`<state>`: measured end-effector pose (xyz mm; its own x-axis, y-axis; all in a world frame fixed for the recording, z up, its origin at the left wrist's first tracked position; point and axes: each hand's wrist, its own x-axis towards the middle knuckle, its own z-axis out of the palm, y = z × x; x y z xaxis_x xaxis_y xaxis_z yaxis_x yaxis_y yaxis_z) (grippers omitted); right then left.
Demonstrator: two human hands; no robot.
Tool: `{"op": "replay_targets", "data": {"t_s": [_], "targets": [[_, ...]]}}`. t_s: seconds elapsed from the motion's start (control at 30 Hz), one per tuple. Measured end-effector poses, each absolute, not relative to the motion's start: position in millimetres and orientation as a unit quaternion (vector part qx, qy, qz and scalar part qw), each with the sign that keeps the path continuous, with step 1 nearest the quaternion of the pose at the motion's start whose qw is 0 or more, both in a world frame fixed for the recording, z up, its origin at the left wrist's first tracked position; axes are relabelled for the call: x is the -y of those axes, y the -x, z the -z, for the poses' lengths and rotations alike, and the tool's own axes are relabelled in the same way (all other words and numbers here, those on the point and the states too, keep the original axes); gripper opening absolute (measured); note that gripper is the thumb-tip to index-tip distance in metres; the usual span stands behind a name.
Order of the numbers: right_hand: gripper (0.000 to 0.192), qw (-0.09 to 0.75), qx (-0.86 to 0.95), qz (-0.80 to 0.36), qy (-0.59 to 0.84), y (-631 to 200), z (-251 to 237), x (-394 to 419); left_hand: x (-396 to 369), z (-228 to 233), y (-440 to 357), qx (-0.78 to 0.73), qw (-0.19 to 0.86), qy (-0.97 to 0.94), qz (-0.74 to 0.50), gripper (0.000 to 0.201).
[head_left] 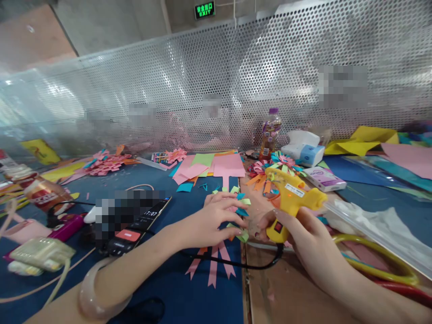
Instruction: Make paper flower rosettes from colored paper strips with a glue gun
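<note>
In my right hand [307,243] is a yellow hot glue gun [290,198], its nozzle pointing up and left. A clear glue stick [374,227] runs out of its back end, and a small orange light shows at the switch. My left hand [216,218] is closed over a paper flower [243,208] with green and teal loops, and its fingers cover much of it. Pink paper tails [213,267] with notched ends stick out below that hand. The glue gun's black cord [236,263] passes over the tails.
Sheets of coloured paper [229,165] lie ahead. Finished paper flowers [283,162], a drink bottle [270,132] and tissue packs [305,148] stand back right. On the left are a phone [153,216], another bottle [42,186] and a magenta power strip [65,226]. Yellow-handled scissors [381,247] lie right.
</note>
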<state>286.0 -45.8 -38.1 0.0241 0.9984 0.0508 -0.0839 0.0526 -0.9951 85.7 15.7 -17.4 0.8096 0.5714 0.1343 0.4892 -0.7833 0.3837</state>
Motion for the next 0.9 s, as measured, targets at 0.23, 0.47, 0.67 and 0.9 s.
{"op": "replay_targets", "data": {"t_s": [0.23,0.47,0.67,0.9], "targets": [[0.028,0.546,0.488,-0.51,0.452,-289.6,45.9,44.7,-19.1,11.3,-85.2,-0.26,0.227,-0.925,-0.158,0.008],[0.024,0.548,0.435,-0.584,0.411,-293.8,51.7,46.3,-25.8,5.7,-77.0,-0.428,0.365,-0.76,-0.325,0.016],[0.033,0.493,0.462,-0.591,0.441,-294.7,47.6,52.6,-24.5,4.1,-78.0,-0.496,0.395,-0.637,-0.438,0.015],[0.04,0.396,0.51,-0.611,0.457,-286.4,40.9,64.9,-19.5,-0.4,-79.2,-0.502,0.379,-0.613,-0.479,0.016]]}}
